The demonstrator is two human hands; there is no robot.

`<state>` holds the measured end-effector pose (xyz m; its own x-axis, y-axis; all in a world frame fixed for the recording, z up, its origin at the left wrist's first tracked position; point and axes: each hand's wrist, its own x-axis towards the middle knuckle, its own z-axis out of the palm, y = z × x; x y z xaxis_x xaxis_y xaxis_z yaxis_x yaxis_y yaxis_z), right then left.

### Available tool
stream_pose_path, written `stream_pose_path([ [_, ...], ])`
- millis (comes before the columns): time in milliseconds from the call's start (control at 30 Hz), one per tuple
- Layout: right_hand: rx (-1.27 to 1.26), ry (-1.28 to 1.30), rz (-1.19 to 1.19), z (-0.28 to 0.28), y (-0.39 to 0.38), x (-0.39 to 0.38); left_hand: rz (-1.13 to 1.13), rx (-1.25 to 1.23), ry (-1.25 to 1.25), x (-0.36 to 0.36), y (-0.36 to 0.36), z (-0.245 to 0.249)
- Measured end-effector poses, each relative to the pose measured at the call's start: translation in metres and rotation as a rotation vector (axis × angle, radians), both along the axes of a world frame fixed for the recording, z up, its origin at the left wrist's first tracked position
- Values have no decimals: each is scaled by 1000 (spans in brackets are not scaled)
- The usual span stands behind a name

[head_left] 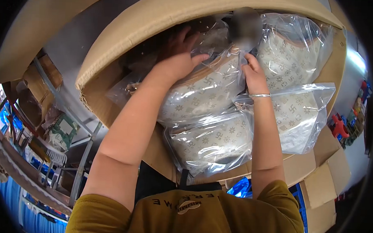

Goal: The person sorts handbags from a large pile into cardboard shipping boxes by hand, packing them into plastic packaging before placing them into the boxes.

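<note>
Several cream handbags with a grey printed pattern lie in clear plastic bags inside a large cardboard box [109, 40]. My left hand [177, 54] is spread over the upper edge of the middle handbag [204, 90], near its brown zip; its fingertips are in shadow. On that bag's right side, my right hand [254, 75] pinches the edge of the clear plastic bag [242, 69]. One wrapped handbag [289, 52] lies at the upper right. Nearer my body are another on the right [295, 110] and one at the lower middle [214, 140].
The box's rim curves around the far side. At left stand a metal rack [84, 162] and a torn carton [42, 80]. Cardboard flaps [326, 179] jut out at lower right, and a red object [339, 126] is beyond them. A blurred patch hides part of the far side.
</note>
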<state>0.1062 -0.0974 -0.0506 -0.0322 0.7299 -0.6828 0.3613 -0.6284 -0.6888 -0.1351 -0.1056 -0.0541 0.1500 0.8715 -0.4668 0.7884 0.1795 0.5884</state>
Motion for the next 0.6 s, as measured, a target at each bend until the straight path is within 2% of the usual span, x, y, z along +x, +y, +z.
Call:
stream_pose_path([
  [67,-15,-79,76,0,-5,7,-11,-22,-12,-3,3,8],
  [200,-8,38,48,0,-11,11,74,-145,-72,-18,20,26],
  [333,42,-61,145,5,-13,10,15,-138,49,-14,21,20],
  [433,52,-143,168,2,-13,11,0,60,60,-7,12,20],
  [467,50,-144,169,3,-14,12,1,58,59,-3,8,20],
  [600,-36,-143,196,21,-10,13,-85,-77,-118,18,-8,54],
])
